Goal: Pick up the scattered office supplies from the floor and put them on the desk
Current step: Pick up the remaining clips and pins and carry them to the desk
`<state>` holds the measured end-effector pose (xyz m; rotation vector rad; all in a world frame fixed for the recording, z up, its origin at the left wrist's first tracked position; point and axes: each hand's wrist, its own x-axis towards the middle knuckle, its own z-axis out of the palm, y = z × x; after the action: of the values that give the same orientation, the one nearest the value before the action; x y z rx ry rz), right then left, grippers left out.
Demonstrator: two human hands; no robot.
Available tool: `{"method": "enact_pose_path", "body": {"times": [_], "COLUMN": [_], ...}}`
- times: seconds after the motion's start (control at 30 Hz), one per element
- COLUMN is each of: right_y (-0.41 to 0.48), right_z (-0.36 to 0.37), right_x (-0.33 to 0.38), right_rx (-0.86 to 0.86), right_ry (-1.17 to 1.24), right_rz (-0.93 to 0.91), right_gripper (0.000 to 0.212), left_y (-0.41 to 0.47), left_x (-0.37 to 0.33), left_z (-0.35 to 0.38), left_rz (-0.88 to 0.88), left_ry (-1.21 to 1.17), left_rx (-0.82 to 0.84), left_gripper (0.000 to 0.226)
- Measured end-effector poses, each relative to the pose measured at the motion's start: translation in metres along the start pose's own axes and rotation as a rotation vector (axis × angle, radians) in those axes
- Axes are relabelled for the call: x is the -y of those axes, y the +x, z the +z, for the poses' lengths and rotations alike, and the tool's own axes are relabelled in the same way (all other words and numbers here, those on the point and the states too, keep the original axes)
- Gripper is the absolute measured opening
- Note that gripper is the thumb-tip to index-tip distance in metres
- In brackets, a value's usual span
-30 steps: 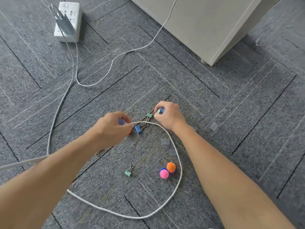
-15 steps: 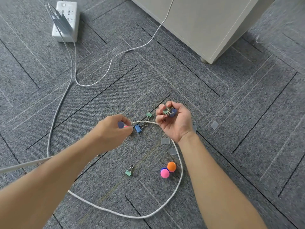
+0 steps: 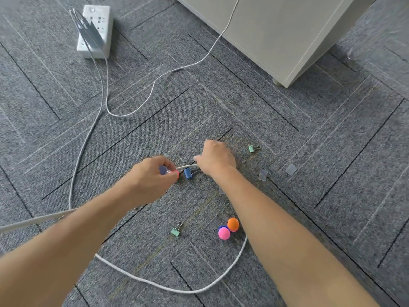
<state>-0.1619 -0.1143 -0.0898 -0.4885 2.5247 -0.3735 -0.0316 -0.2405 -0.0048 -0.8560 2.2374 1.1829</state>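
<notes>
Turned palm-down onto carpet (image 3: pixel 309 196) since half-second ago: right hand (image 3: pixel 215 159); grip hidden, cannot tell. Pinched in left hand (image 3: pixel 150 180): small coloured pieces (image 3: pixel 169 171). On carpet between hands: blue binder clip (image 3: pixel 187 173). Likely light, stiff; better pinch wire handles (image 3: pixel 194 172).

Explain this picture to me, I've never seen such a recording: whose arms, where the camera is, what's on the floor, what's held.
No machine here: a person's two bare arms, filmed by one camera worn on the head, looking down. The left hand pinches small round blue and pink pieces. The right hand is curled, knuckles up, over the grey carpet; its contents are hidden. Between the hands lies a blue binder clip. Around them: a far green binder clip, a near green binder clip, orange and pink round pieces, clear plastic tabs, a looped white cable.
</notes>
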Motion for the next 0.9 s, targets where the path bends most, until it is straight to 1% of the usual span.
{"method": "enact_pose_path", "body": {"times": [0.07,0.13,0.17,0.2,0.23,0.27,0.33,0.37,0.4,0.43,0.47,0.5,0.53,0.57,0.63,0.7,0.77,0.9], "right_y": [0.001,0.002,0.002,0.001,0.0,-0.002,-0.008,-0.01,-0.012,-0.013,-0.014,-0.011,-0.011,-0.009,-0.003,0.001,0.004,0.01], "right_z": [-0.003,-0.004,-0.005,-0.006,-0.007,-0.012,-0.027,-0.036,-0.045,-0.052,-0.06,-0.065,-0.069,-0.071,-0.07,-0.065,-0.062,-0.064], "right_x": [0.002,-0.001,-0.005,-0.01,-0.018,-0.026,-0.045,-0.057,-0.068,-0.078,-0.087,-0.098,-0.106,-0.113,-0.122,-0.123,-0.121,-0.121], "right_rx": [0.007,0.009,0.005,-0.01,-0.03,-0.045,-0.091,-0.143,-0.205,-0.264,-0.318,-0.354,-0.356,-0.321,-0.155,-0.035,-0.027,-0.037], "right_ry": [-0.019,-0.037,-0.021,0.05,0.199,0.44,1.057,1.251,1.308,1.239,1.082,0.865,0.638,0.435,0.144,0.012,-0.012,0.055], "right_rz": [0.013,-0.018,-0.029,-0.035,-0.029,0.003,0.134,0.186,0.212,0.23,0.237,0.228,0.213,0.193,0.168,0.17,0.18,0.184], "right_gripper": [0.03,0.024,0.021,0.018,0.014,0.011,0.008,0.008,0.008,0.008,0.008,0.007,0.007,0.013,0.026,0.031,0.028,0.024], "left_y": [0.0,-0.001,-0.001,-0.001,-0.002,-0.003,-0.004,-0.004,-0.005,-0.005,-0.006,-0.006,-0.006,-0.006,-0.006,-0.005,-0.005,-0.006], "left_x": [-0.001,-0.002,-0.002,-0.001,-0.001,-0.001,-0.001,-0.002,-0.001,-0.001,-0.001,0.0,0.0,0.0,0.0,-0.002,-0.004,-0.006], "left_z": [0.0,0.001,0.0,0.0,0.0,-0.001,-0.001,-0.001,0.0,0.0,0.0,0.001,0.001,0.002,0.002,0.003,0.004,0.003], "left_rz": [-0.001,0.006,0.007,0.007,0.007,0.009,0.011,0.011,0.012,0.015,0.02,0.026,0.028,0.028,0.029,0.038,0.05,0.052], "left_ry": [0.011,0.013,0.016,0.015,0.004,-0.012,-0.036,-0.043,-0.048,-0.051,-0.053,-0.052,-0.044,-0.036,-0.036,-0.038,-0.022,-0.014], "left_rx": [-0.01,-0.012,-0.01,-0.006,-0.002,0.0,-0.004,-0.009,-0.011,-0.008,-0.003,-0.003,-0.004,-0.003,0.005,0.01,0.012,0.006], "left_gripper": [0.011,0.011,0.011,0.012,0.012,0.013,0.013,0.013,0.012,0.012,0.012,0.013,0.013,0.014,0.015,0.014,0.012,0.01]}}
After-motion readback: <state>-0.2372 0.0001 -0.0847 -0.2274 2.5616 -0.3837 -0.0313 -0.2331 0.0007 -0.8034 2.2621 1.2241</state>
